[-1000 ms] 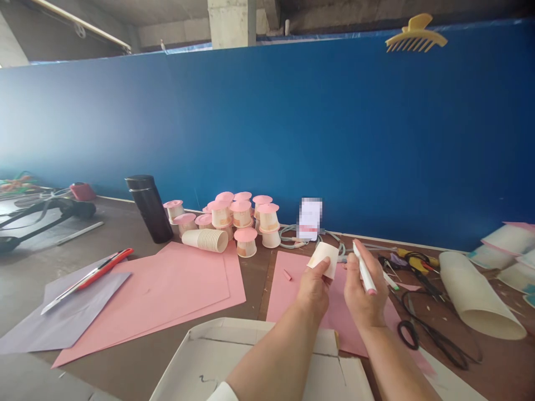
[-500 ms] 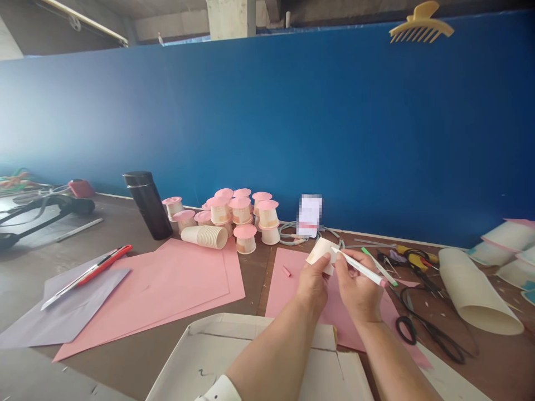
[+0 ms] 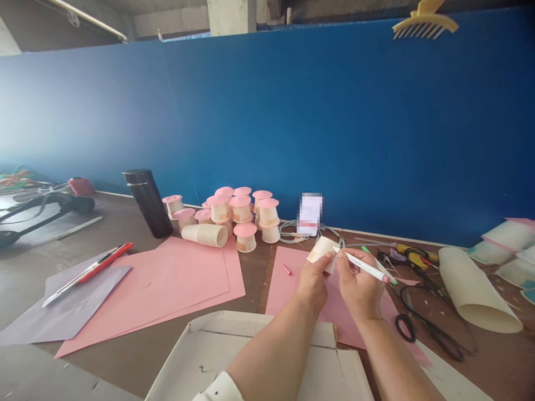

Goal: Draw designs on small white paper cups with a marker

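Note:
A small white paper cup (image 3: 324,250), tilted, is gripped in my left hand (image 3: 313,281) above the pink paper (image 3: 288,289). My right hand (image 3: 361,289) holds a white marker pen (image 3: 365,267) with a pink end. The pen's tip meets or nearly meets the cup's side; exact contact is too small to tell. A small pink pen cap (image 3: 286,269) lies on the pink paper, left of my hands. Just beyond my right fingers rests a second pen with green ends (image 3: 393,278), partly hidden.
Paper cups with pink discs (image 3: 245,236) stand grouped at the back, beside a nested cup stack (image 3: 204,235) and a black flask (image 3: 149,203). A utility knife (image 3: 90,273) lies left. Rightward are black-handled scissors (image 3: 405,328) and large nested cups (image 3: 476,289). A cardboard piece (image 3: 225,348) lies in front.
Both hands stay nearly in place, with the cup and marker still held. The pen has shifted very slightly against the cup, and the whole view has moved a little.

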Demonstrator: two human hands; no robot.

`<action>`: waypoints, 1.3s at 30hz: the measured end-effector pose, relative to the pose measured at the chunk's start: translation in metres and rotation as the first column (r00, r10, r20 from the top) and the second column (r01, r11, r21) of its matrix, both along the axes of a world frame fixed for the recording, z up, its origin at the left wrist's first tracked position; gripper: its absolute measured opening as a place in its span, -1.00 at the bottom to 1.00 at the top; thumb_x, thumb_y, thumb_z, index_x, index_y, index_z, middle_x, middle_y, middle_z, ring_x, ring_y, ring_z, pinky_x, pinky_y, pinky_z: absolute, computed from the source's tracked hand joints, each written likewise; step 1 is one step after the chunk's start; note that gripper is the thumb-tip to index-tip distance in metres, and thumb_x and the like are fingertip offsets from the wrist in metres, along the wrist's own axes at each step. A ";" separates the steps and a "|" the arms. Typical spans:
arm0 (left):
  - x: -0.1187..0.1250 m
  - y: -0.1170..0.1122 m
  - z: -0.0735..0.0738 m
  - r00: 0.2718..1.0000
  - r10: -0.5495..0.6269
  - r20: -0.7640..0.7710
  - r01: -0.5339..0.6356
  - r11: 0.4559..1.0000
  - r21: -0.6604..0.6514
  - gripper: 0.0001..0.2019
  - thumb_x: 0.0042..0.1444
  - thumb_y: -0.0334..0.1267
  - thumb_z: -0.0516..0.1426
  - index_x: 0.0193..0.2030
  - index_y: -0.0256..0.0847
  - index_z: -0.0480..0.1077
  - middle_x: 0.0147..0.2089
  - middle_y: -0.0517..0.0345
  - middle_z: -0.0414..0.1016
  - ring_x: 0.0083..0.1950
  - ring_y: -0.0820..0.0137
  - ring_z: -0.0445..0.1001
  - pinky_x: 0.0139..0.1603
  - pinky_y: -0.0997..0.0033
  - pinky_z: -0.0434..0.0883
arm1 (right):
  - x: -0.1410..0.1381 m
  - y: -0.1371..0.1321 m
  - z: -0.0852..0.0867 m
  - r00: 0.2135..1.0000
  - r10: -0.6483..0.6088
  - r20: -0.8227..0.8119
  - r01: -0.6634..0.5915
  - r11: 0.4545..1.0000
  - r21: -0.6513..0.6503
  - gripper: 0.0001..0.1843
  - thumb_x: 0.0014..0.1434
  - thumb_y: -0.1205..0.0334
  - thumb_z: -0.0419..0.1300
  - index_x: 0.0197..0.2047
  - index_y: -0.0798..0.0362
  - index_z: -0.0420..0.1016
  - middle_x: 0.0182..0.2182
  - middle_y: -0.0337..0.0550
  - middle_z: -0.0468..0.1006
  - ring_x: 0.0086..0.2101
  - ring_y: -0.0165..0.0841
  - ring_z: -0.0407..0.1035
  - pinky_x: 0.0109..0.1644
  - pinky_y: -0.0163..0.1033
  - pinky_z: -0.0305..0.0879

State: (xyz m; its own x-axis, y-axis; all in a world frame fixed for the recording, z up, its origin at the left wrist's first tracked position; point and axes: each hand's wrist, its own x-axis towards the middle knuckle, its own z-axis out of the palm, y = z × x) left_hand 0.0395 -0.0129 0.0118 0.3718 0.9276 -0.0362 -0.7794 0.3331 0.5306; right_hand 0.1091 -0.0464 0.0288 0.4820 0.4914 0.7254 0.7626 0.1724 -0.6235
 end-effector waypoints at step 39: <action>-0.003 -0.002 0.005 1.000 -0.024 0.018 0.023 0.998 0.058 -0.61 -0.16 -0.22 0.31 -0.14 -0.30 0.49 -0.09 -0.05 0.53 0.03 0.18 0.44 0.16 0.19 0.24 | -0.001 0.001 0.000 0.999 -0.018 0.032 0.018 1.000 0.001 -0.79 0.10 0.08 0.15 -0.30 0.06 0.39 -0.41 -0.16 0.47 -0.42 -0.39 0.38 -0.35 -0.31 0.30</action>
State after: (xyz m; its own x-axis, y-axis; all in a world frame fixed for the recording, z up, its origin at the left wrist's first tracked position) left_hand 0.0367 -0.0147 0.0165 0.3937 0.9189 0.0244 -0.7816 0.3207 0.5350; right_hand 0.1082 -0.0456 0.0290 0.4674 0.4826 0.7407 0.7850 0.1589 -0.5988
